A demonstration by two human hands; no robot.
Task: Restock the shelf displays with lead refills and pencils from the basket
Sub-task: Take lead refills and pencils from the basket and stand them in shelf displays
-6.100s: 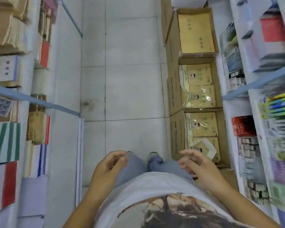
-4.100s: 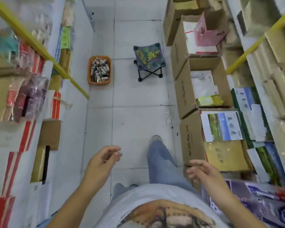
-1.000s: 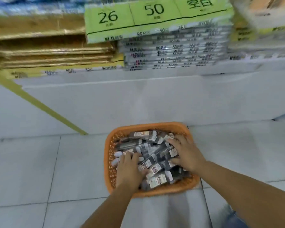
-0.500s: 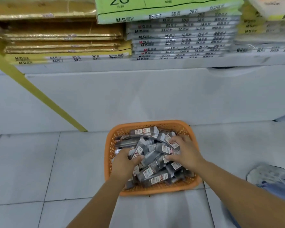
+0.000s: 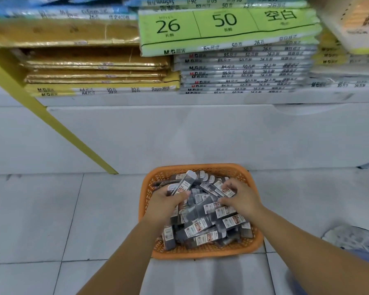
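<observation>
A: The refill packs [image 5: 202, 226] lie right under both your hands, heaped in the orange basket [image 5: 200, 253]. They are dark sleeves with white and red labels, lying every which way.

B: And 1 raised pack [image 5: 184, 182] stands out of that heap. It tilts away from you with its white end up.

A: That 1 is in your left hand [image 5: 164, 203]. Your fingers and thumb are curled round its lower half in a narrow, closed hold.

B: Your right hand [image 5: 241, 196] is just right of the left one, apart from it, palm down on the heap. Its fingers curl over a few refill packs and your thumb closes on them from the near side, so you pinch them. How many, I can't tell.

A: Both your forearms cross the basket's near rim. The basket sits on pale floor tiles [image 5: 41, 220].

B: Beyond your fingertips stands the white shelf base [image 5: 179, 135], with stock above it. Gold packs [image 5: 94, 67] are stacked up and left of your left hand. Straight beyond both hands a green pack [image 5: 222, 28] printed 26 and 50 lies on a grey stack [image 5: 243, 71].

A: A yellow post [image 5: 51, 126] slants down to the floor left of your left hand. Well right of your right hand is a pale shoe [image 5: 349, 237], blurred.
</observation>
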